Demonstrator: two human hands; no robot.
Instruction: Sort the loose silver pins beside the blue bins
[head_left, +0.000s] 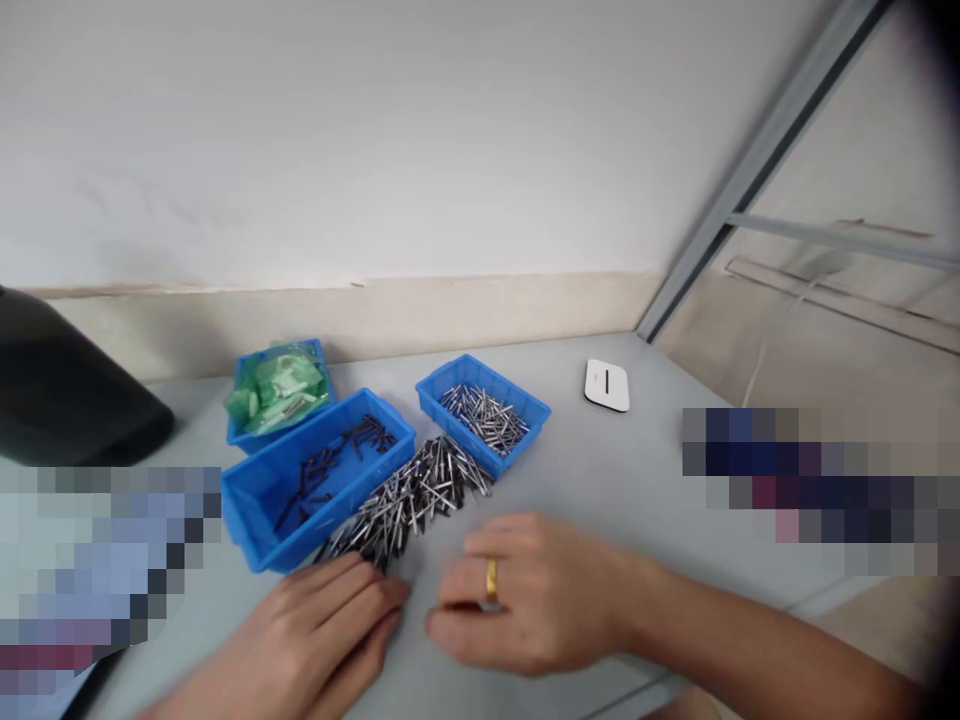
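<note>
A heap of thin metal pins [420, 490], some silver and some with black parts, lies on the grey table. My left hand [322, 620] rests at the heap's near edge, palm down, with its fingers closed together; whatever is under the fingertips is hidden. To the right of it, my right hand [532, 595], wearing a gold ring [491, 581], is curled and slightly blurred just in front of the heap. I cannot make out anything between its fingers. Behind the heap, a blue bin [259, 545] contains dark slender pieces, and another blue bin [540, 412] contains silver pins.
A third blue bin [234, 430] with a green plastic bag [285, 385] stands at the back left. Near it is a large black object [67, 390]. A small white device [607, 385] sits at the back right. The wall and a metal frame [731, 215] bound the table.
</note>
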